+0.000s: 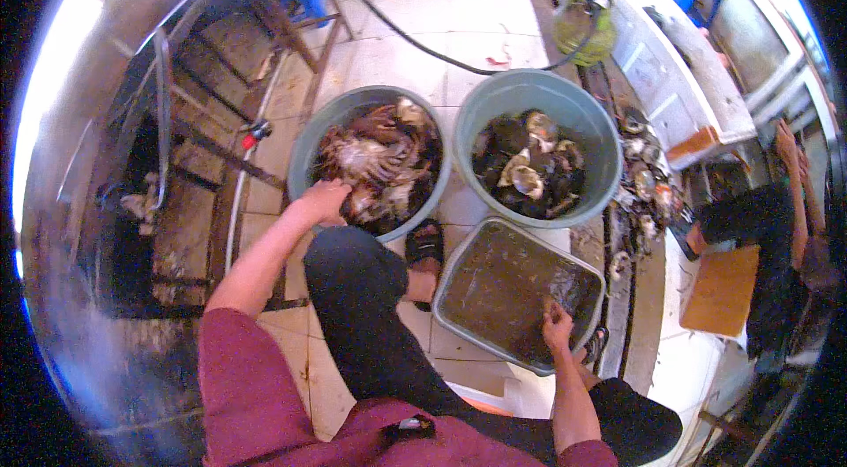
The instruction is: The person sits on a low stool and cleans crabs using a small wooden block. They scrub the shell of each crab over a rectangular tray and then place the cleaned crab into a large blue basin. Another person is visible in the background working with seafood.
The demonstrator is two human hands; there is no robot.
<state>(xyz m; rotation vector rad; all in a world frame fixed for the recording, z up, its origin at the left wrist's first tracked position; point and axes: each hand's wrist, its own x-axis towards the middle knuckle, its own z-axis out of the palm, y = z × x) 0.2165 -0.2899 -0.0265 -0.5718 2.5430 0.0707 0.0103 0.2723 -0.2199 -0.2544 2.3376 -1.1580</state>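
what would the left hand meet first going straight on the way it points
The left hand would probably meet the brown-and-pale pile in the left tub; depth is unclear, it may already touch it.

Hands (325,202) (557,328) well apart, left arm (265,257) stretched forward, right fingers (550,309) bunched (forearms (577,405) bare)

Round tub (300,158), grey-green, upright on tiled floor, toward ten o'clock from centre of view. Heaped inside: wet seafood-like pieces (379,149), brown, reddish and whitish, exact kind unclear; ribbed pale one mid-heap, rounded pale one toward one o'clock. Basin (441,292), grey, rectangular, rounded corners, between four and five o'clock from tub, long sides running ten to four; murky brown water (503,282) inside, pale glint toward three.
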